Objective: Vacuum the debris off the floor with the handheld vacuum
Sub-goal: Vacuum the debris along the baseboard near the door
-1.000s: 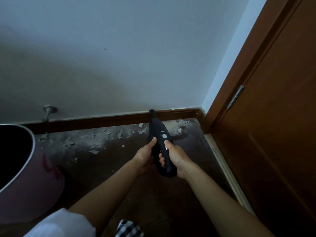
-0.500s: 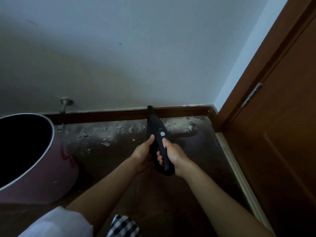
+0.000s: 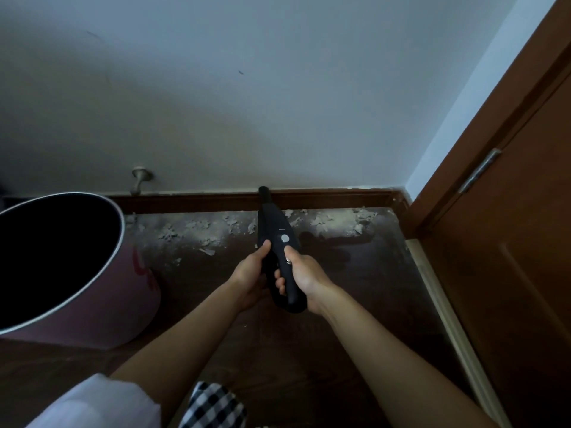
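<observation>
Handheld vacuum (image 3: 276, 239) observed in head view: one unit, held above floor (image 3: 324, 304), nozzle toward baseboard (image 3: 324, 197). Right hand (image 3: 304, 278) wrapped round handle; left hand (image 3: 251, 268) gripped body. Debris (image 3: 197, 231): many flakes, uncountable, strewn along baseboard. One pink bin (image 3: 92, 304) at left. Risk judged: nozzle held too high would leave flakes; corner debris could be missed.

dim | light from the right | wall (image 3: 216, 103) shadowed at left (soft) | wide-angle edge bending
</observation>
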Demonstrator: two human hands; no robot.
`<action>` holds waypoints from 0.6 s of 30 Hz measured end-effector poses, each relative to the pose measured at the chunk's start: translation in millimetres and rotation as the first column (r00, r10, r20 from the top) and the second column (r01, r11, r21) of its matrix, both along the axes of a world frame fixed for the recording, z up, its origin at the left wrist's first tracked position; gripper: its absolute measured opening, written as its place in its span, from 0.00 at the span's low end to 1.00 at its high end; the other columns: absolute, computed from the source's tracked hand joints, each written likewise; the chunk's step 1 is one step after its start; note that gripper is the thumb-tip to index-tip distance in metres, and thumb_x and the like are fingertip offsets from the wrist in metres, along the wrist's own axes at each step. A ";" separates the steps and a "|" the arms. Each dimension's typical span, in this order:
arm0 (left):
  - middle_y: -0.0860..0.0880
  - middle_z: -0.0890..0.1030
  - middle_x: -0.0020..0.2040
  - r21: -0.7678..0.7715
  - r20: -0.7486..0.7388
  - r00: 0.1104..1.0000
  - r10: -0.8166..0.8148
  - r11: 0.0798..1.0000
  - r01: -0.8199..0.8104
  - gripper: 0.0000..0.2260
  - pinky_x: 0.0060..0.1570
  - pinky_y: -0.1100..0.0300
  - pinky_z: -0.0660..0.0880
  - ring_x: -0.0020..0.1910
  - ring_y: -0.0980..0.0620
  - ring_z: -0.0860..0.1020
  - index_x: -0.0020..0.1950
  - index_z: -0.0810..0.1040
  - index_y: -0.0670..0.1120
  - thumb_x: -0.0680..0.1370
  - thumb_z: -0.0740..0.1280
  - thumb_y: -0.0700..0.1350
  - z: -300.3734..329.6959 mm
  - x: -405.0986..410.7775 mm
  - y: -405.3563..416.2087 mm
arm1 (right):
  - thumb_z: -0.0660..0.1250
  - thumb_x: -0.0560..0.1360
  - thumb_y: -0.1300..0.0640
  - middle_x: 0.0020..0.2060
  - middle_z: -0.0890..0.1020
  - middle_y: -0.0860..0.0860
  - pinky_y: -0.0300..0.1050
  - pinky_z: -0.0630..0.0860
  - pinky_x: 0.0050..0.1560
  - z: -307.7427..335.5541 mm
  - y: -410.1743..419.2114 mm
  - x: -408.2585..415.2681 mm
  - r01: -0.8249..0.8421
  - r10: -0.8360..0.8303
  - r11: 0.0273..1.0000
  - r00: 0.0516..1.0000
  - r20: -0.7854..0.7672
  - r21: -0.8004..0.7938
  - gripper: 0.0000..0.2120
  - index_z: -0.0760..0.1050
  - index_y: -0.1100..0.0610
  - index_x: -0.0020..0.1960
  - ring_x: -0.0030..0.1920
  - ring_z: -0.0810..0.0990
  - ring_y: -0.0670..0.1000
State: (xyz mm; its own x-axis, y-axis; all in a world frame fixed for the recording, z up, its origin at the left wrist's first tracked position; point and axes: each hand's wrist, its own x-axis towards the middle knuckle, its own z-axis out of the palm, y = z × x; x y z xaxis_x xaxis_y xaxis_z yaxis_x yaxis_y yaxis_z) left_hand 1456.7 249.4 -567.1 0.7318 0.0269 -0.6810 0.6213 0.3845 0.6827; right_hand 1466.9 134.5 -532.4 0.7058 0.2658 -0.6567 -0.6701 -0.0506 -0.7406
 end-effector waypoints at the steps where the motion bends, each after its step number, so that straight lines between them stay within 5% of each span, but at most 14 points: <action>1: 0.48 0.73 0.27 -0.003 0.000 1.000 0.011 1.000 -0.011 0.20 0.28 0.59 0.71 0.23 0.51 0.72 0.48 0.77 0.41 0.80 0.60 0.59 -0.2 -1.6 3.7 | 0.54 0.82 0.48 0.32 0.75 0.54 0.39 0.72 0.26 0.3 4.0 -1.0 -0.009 0.009 1.000 1.000 -0.004 0.000 0.20 0.74 0.64 0.49 0.25 0.73 0.48; 18: 0.47 0.72 0.26 -0.059 0.025 0.994 0.107 0.993 -0.105 0.21 0.25 0.62 0.71 0.22 0.51 0.71 0.43 0.77 0.41 0.81 0.59 0.58 -0.6 -18.4 48.9 | 0.54 0.83 0.49 0.31 0.74 0.55 0.38 0.71 0.25 4.9 52.4 -6.3 -0.104 0.104 0.995 0.995 -0.002 -0.003 0.20 0.73 0.66 0.50 0.26 0.72 0.49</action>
State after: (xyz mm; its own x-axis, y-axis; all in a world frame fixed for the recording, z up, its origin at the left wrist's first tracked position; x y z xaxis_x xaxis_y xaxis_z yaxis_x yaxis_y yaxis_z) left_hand 1438.2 298.3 -567.7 0.7456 0.0668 -0.6630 0.5558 0.4865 0.6741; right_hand 1460.6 187.0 -527.5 0.6731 0.3357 -0.6590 -0.6626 -0.1219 -0.7390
